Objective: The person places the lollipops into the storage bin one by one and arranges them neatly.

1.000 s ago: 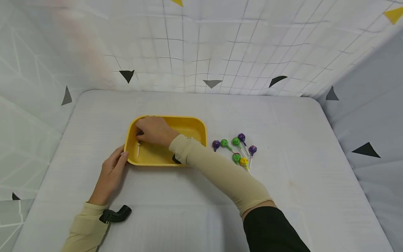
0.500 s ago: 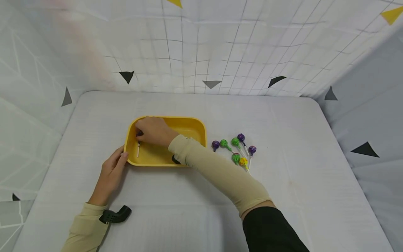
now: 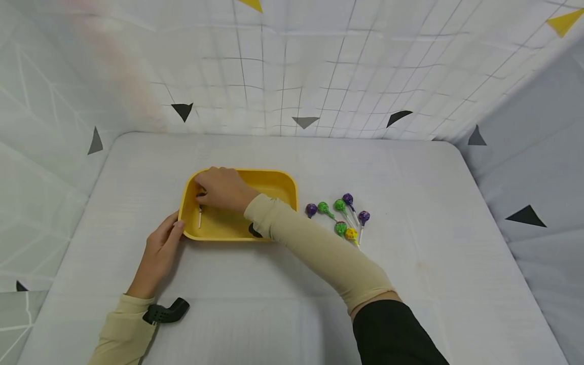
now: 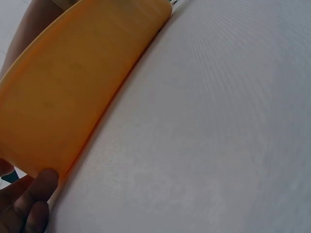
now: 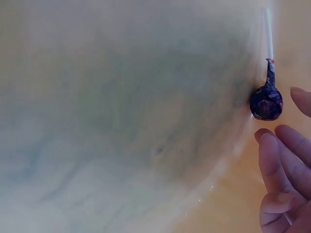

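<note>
Purple lollipop (image 5: 266, 103) is seen inside the yellow tray (image 3: 228, 225), near its left end, with its white stick directed toward the person. Beside it the right hand (image 3: 223, 188) is placed; in the right wrist view the thumb and fingertips are parted and only gently bent, just beside the wrapped ball, and a gap is shown between them and it. Nothing is seen gripped there. At the tray's front left corner the left hand (image 3: 159, 251) is rested against the outside, its fingers uncurled and touching the wall. Seven more lollipops (image 3: 339, 205) are spread on the white table (image 3: 255, 329) to the right of the tray: three purple, three green, one yellow. Beige sleeves (image 3: 315, 243) are worn on both forearms, and a black device (image 3: 166, 311) is mounted at the left wrist.
</note>
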`<state>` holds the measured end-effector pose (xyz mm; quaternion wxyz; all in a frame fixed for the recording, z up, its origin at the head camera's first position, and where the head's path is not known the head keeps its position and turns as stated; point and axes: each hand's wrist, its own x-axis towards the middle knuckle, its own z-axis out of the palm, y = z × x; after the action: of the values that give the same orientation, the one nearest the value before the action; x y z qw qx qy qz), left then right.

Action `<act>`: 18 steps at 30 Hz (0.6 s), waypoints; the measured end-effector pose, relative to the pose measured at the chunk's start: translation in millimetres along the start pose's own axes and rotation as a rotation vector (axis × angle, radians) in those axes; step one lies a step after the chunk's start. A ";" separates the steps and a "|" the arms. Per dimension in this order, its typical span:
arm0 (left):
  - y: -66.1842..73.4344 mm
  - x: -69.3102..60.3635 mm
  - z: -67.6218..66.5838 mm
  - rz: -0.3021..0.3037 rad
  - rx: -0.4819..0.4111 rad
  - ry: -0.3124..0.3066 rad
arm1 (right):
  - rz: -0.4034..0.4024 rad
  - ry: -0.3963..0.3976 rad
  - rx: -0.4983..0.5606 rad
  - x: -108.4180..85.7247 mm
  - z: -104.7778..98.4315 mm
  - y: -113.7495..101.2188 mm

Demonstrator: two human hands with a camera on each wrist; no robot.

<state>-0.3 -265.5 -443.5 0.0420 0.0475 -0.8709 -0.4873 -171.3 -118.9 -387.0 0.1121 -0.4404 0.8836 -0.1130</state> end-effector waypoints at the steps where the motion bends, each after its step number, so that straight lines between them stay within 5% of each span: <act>1: 0.0 0.2 -0.3 0.001 -0.002 -0.002 | 0.002 -0.001 0.006 -0.8 -1.6 0.0; 18: -1.8 0.7 0.2 0.008 0.021 0.009 | 0.060 0.001 0.057 -15.4 -37.1 4.4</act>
<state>-1.0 -266.3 -445.1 0.0474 0.0470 -0.8761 -0.4776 -176.6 -100.2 -351.6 0.1273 -0.4102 0.8929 -0.1350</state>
